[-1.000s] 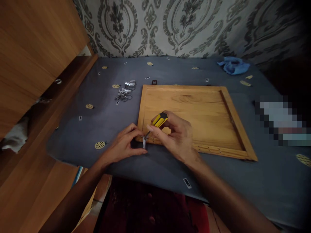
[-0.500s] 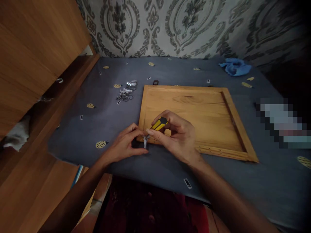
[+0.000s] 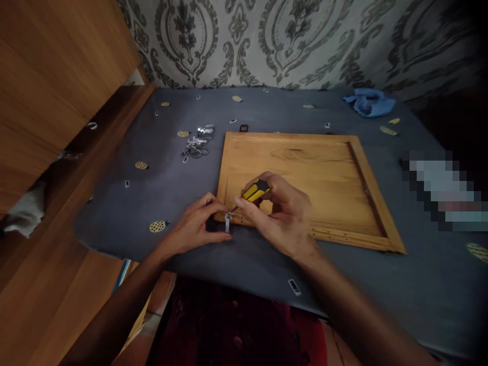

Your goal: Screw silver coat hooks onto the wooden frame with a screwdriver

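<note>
A wooden framed panel [image 3: 305, 173] lies flat on a blue-grey cloth. At its near left corner my right hand [image 3: 280, 216] grips a yellow and black screwdriver [image 3: 254, 191], whose tip points down-left at a small metal bracket [image 3: 227, 220]. My left hand [image 3: 194, 226] is pinched on that bracket, holding it against the panel's corner. The screw itself is too small to make out.
A heap of metal hardware [image 3: 198, 142] lies left of the panel's far corner. A blue rag [image 3: 368, 101] sits at the back right. A wooden cabinet [image 3: 49, 101] stands on the left. Patterned wallpaper [image 3: 267, 40] backs the surface. A blurred patch [image 3: 442, 190] lies at right.
The screwdriver handle has turned in my right hand's fingers and tilted slightly, while the tip stays at the bracket. My left hand has stayed put.
</note>
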`<state>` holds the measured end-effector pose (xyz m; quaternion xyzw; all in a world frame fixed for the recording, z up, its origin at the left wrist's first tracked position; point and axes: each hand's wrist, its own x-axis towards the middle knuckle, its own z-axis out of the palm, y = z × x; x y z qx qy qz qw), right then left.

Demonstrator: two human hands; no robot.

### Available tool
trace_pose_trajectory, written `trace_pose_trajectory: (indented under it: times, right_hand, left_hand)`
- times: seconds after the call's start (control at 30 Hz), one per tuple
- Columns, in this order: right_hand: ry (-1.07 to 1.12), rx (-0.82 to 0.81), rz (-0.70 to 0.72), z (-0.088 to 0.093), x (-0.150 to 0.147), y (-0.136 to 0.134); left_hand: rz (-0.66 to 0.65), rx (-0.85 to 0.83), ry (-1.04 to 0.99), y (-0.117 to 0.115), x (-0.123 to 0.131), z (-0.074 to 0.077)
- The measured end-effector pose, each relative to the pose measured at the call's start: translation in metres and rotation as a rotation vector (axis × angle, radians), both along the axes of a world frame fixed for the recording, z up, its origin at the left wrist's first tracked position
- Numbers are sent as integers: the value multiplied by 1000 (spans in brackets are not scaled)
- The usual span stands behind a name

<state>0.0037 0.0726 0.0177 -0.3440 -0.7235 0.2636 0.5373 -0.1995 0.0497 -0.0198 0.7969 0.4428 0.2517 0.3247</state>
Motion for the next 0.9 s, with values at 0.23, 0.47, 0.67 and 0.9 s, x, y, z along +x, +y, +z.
trace_pose_trajectory:
  times: [0.23, 0.47, 0.67, 0.9]
  right_hand:
    - [1, -47, 18, -2, -2, -1]
    - [-18, -47, 36, -8, -2, 0]
    - [35, -187, 149, 0, 0, 4]
    - [-15, -215, 324, 12, 7, 10]
  left_hand:
    - [11, 7, 5, 0, 1, -1]
    - [11, -3, 0, 0, 2, 1]
    - [5, 8, -11, 0, 2, 2]
    - [9, -2, 14, -1, 2, 3]
